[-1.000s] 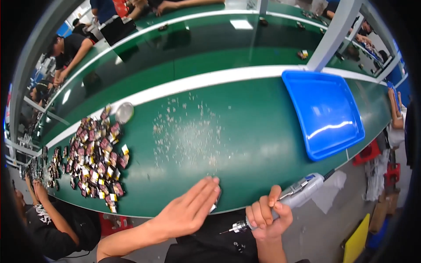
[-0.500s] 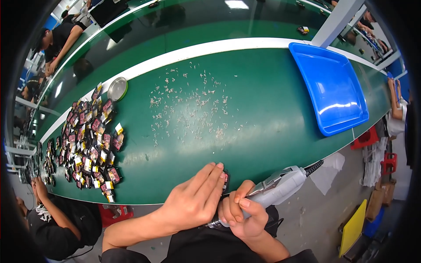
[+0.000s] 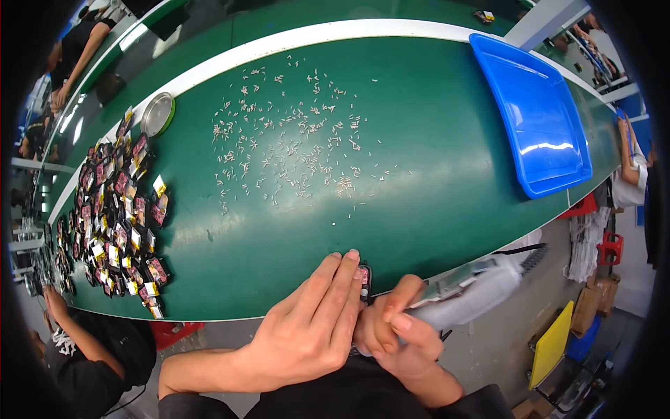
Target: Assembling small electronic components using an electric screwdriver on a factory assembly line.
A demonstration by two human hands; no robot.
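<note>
My left hand (image 3: 310, 325) reaches over the table's near edge, its fingers straight and side by side against a small black electronic unit (image 3: 365, 276) with a reddish board. The thumb is hidden, and most of the unit lies behind the fingers. My right hand (image 3: 398, 325) is wrapped round a grey corded electric screwdriver (image 3: 467, 297), blurred by motion. Its cord end points up to the right; its working tip is hidden by my hands. Beyond them, many thin silvery bits like small screws (image 3: 300, 140) lie scattered on the green table (image 3: 433, 216).
At the left is a heap of similar black units (image 3: 115, 216) with white and yellow parts. Behind it stands a round tin (image 3: 158, 114). A blue tray (image 3: 551, 126) lies at the right. Another person's hand (image 3: 56, 304) works at the far left.
The screwdriver has swung, its cord end shifting right and slightly up. My right hand has moved slightly right with it. The whole view has shifted; my left hand stays at the black unit.
</note>
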